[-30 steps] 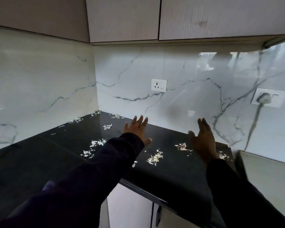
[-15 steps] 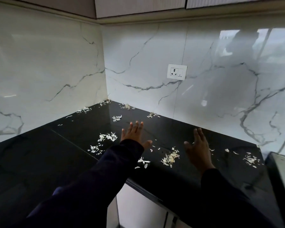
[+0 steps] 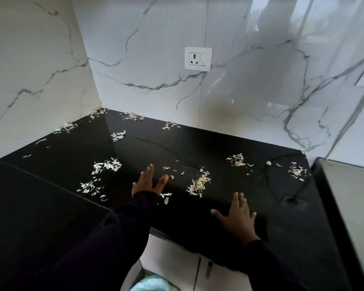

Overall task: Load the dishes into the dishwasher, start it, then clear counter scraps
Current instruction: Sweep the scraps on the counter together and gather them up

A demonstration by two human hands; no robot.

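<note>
- Progress: I judge we're on the last step, clearing scraps. No dishwasher or dishes in view, so I can't confirm loading or start.
- Nothing cleared that I can see: scraps (image 3: 198, 184) lie all over the black table (image 3: 229, 143).
- Left hand (image 3: 148, 182): fingers straight and together, thumb out, low over the table or touching it; can't tell which. Holds nothing. Loose flakes lie just beside its thumb.
- Right hand (image 3: 237, 217): fingers spread, flat near the front edge, holds nothing. Contact also unclear.
- Scrap layout: one clump between the hands, two left of the left hand, one mid-right, one near the right edge, several small ones along the back wall and in the corner.
- Look: thin, pale, papery flakes, like onion or garlic skin. Probably light and prone to scatter, so sweeping should beat pinching.
- Left to do: gather every clump, far corner included, and bin them. No bin in view.
- Wall socket (image 3: 198, 59) above the table, nothing plugged in.
</note>
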